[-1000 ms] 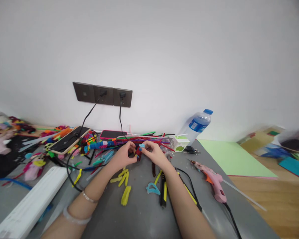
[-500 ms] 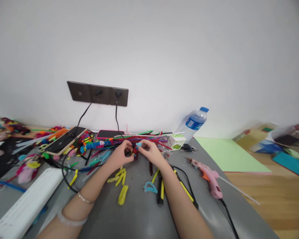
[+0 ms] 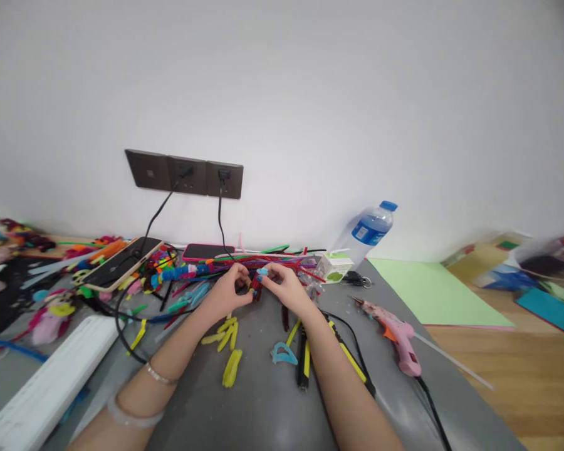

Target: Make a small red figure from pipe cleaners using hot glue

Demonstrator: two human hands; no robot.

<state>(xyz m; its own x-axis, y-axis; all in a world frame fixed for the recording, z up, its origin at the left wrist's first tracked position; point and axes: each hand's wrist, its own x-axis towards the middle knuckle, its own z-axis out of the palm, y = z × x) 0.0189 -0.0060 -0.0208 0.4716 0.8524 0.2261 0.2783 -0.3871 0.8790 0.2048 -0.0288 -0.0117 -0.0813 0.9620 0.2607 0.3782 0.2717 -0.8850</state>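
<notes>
Thing: red pipe-cleaner piece point(image 3: 255, 285), small and partly hidden, was held between both hands just above the bench point(image 3: 263, 407), in front of the pipe-cleaner pile point(image 3: 267, 258).
Handling: probably featherlight, with fuzzy pile over a thin wire core; it should bend easily, keep a bend and not slip. Best pinched at the ends.
Left hand point(image 3: 228, 293): grip was closed, fingertips pinched on the piece's left end.
Right hand point(image 3: 286, 285): grip was clamped on the right end.
Bench: grey, smooth, matte.
Near: yellow loops point(image 3: 231, 366) and blue loop point(image 3: 282, 354), fuzzy, lay flat.
Farther: pink glue gun point(image 3: 397, 335), hard plastic; clear water bottle point(image 3: 369, 232), tilted by the wall.
</notes>
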